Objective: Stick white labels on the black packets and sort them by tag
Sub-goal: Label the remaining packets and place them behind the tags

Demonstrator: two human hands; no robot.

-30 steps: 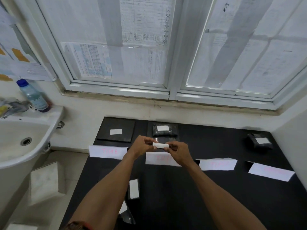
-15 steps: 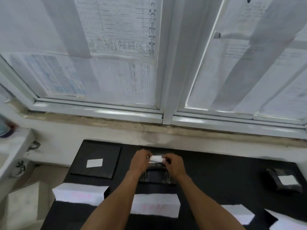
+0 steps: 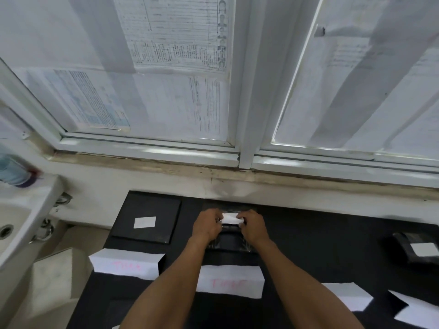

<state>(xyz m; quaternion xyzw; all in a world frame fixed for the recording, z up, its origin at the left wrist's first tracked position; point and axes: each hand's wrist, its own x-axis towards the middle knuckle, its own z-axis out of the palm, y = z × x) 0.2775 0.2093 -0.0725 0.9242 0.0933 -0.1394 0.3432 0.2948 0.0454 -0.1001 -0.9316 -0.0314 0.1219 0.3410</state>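
My left hand (image 3: 207,226) and my right hand (image 3: 253,227) pinch the two ends of a small white label (image 3: 230,218). They hold it over a glossy black packet (image 3: 229,242) at the back middle of the black table (image 3: 308,245). A flat black packet (image 3: 148,218) with a white label on it lies to the left. Another labelled black packet (image 3: 417,250) sits at the far right. White paper tags with pink writing lie in a row nearer me: one on the left (image 3: 126,264), one in the middle (image 3: 230,282).
Two more white paper tags (image 3: 349,296) (image 3: 418,311) lie at the right front. A white sink (image 3: 16,214) with a blue-capped bottle (image 3: 14,173) stands to the left. The wall and a paper-covered window (image 3: 180,79) rise directly behind the table.
Both hands have carried the label away from me to above the black packet by the wall. The view has tilted up and moved closer to the window.
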